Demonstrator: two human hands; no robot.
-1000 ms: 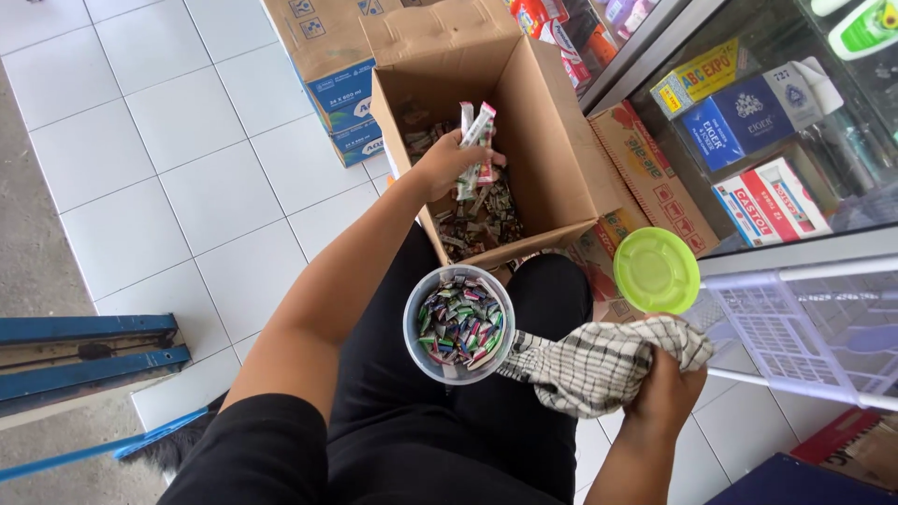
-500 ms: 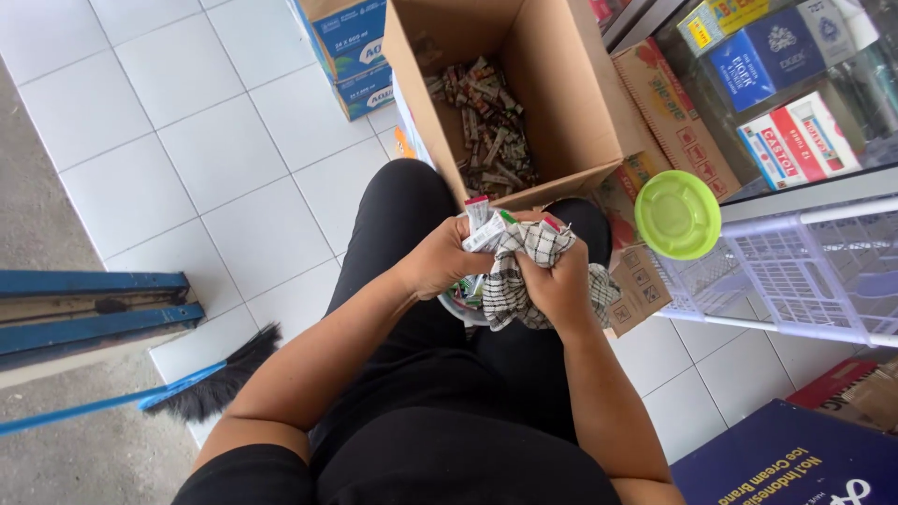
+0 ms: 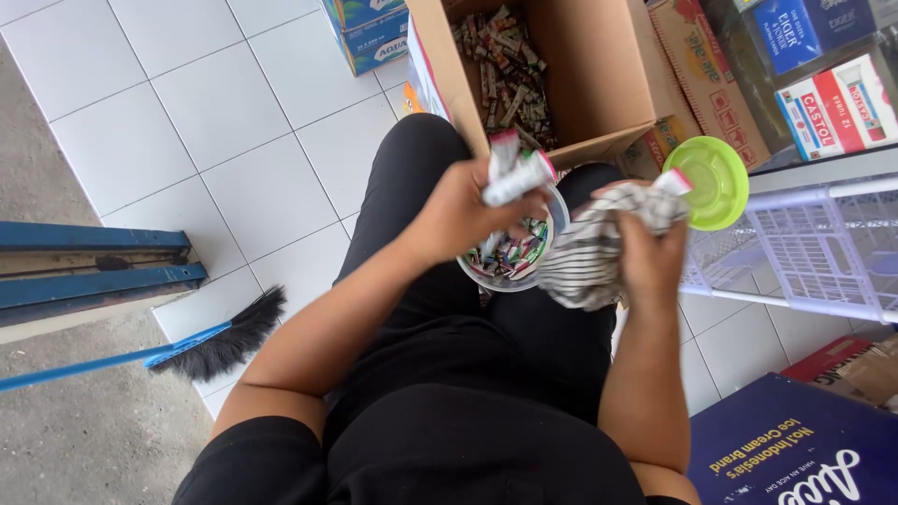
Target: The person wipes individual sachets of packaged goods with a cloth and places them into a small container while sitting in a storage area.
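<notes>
The left hand was clenched around a few small white tubes with pink caps, just above a clear jar of mixed packets on the lap. The right hand gripped a bunched checked cloth.

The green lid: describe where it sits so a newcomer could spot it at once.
Start at the open cardboard box of small packets at the top of the head view. Just below its right corner, at the edge of the white plastic basket, lies the green lid, beside the right hand holding a checked cloth. It is the only round, lime-green thing here.
</notes>
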